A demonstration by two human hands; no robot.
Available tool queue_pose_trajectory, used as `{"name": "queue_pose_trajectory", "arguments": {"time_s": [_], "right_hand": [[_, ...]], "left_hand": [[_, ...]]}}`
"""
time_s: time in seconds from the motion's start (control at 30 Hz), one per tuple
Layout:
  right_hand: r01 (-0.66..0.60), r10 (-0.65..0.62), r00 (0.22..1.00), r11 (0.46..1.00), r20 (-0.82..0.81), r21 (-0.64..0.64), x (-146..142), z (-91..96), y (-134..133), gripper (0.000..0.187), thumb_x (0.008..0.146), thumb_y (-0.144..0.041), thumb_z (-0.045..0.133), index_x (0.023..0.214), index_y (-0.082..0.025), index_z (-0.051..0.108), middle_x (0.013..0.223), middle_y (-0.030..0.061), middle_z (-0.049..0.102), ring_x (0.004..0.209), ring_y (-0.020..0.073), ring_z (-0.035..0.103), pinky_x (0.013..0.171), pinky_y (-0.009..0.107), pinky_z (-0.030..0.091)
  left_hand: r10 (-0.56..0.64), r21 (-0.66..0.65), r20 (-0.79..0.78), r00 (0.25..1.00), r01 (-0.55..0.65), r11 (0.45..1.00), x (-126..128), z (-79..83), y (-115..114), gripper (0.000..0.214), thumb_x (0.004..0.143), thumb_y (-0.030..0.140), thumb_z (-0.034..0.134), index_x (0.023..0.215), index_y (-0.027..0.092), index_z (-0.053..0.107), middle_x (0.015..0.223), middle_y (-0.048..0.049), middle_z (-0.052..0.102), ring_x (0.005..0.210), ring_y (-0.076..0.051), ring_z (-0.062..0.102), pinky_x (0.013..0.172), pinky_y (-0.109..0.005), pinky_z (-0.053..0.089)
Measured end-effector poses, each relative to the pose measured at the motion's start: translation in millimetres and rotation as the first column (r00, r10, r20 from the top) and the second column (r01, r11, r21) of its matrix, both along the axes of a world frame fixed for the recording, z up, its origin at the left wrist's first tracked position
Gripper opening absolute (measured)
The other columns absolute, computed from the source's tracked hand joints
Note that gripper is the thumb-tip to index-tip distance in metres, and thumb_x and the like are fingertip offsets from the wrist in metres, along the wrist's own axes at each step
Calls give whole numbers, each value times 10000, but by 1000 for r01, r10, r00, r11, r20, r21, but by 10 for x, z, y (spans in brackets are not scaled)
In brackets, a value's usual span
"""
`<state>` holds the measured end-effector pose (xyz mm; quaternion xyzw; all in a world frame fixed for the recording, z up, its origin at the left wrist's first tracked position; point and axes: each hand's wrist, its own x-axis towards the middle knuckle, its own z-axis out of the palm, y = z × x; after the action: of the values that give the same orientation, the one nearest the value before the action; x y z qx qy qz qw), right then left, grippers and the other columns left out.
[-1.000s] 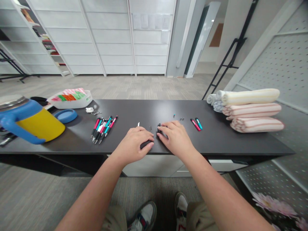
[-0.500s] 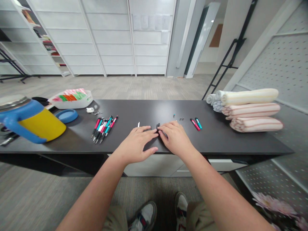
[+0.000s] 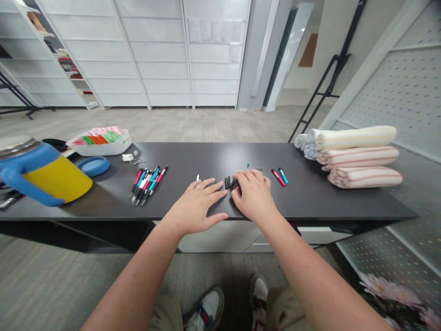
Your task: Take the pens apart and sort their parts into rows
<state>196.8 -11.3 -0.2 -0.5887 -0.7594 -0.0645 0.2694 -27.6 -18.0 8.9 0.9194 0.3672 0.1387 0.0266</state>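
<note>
My left hand (image 3: 198, 207) lies flat on the dark table with its fingers spread, fingertips beside a few short black pieces (image 3: 227, 183) that look like pen grips. Beyond its knuckles a thin white piece (image 3: 197, 177) sticks up into view, mostly hidden. My right hand (image 3: 254, 192) is curled, thumb and forefinger around another small black pen grip (image 3: 234, 183); its palm hides what else is under it. Just past the right fingers lie a tiny teal piece (image 3: 248, 165) and small clear or metallic bits (image 3: 260, 169).
A heap of red, teal and white pens (image 3: 148, 185) lies left. Red (image 3: 278, 178) and teal (image 3: 283, 176) barrels lie right, before rolled towels (image 3: 365, 156). A yellow-blue jug (image 3: 58, 174), blue lid (image 3: 93, 166) and white tray (image 3: 103, 148) stand at far left.
My right hand has shifted slightly right, away from the left fingertips, and more black pieces show between the hands. My left hand has barely moved.
</note>
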Motion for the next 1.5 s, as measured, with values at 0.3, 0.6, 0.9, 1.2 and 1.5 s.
{"name": "queue_pose_trajectory", "arguments": {"time_s": [0.3,0.6,0.9,1.2,1.5], "right_hand": [[-66,66,998,996,-12,-66,5,-77,95,444,933,-245,552,1372,-209,606,1423,142,669,1473,371,415,1204,662,197],[-143,142,990,981,-19,-131,10,-81,157,498,944,-277,544,1434,-191,555,1465,147,643,1507,364,391,1220,694,179],[-164,162,986,980,-30,-110,15,-102,154,476,945,-260,556,1417,-198,568,1434,153,662,1476,364,442,1212,708,201],[-189,187,982,980,-40,-55,22,-91,124,478,934,-249,569,1411,-217,568,1311,132,720,1410,344,507,1221,676,206],[-204,200,978,975,-53,-84,20,-72,114,466,936,-238,563,1402,-223,570,1304,121,722,1396,332,516,1226,666,185]], "left_hand": [[24,-8,-50,998,-24,1000,15,5,-4,724,979,707,499,1553,267,519,1655,-75,464,1568,-341,331,1272,-591,247],[24,2,-39,999,-24,1000,11,-5,-6,735,977,706,503,1560,257,503,1653,-79,466,1568,-337,332,1265,-595,260],[31,1,-54,998,-31,1000,15,-2,-10,744,979,701,508,1563,241,495,1660,-78,455,1570,-335,329,1267,-601,259],[31,12,-25,999,-31,999,7,-14,-9,720,976,679,530,1541,234,520,1648,-69,475,1565,-330,339,1272,-582,266],[47,15,-5,999,-47,999,9,-10,-6,703,978,655,542,1529,218,532,1633,-80,495,1558,-324,352,1269,-555,284]]}}
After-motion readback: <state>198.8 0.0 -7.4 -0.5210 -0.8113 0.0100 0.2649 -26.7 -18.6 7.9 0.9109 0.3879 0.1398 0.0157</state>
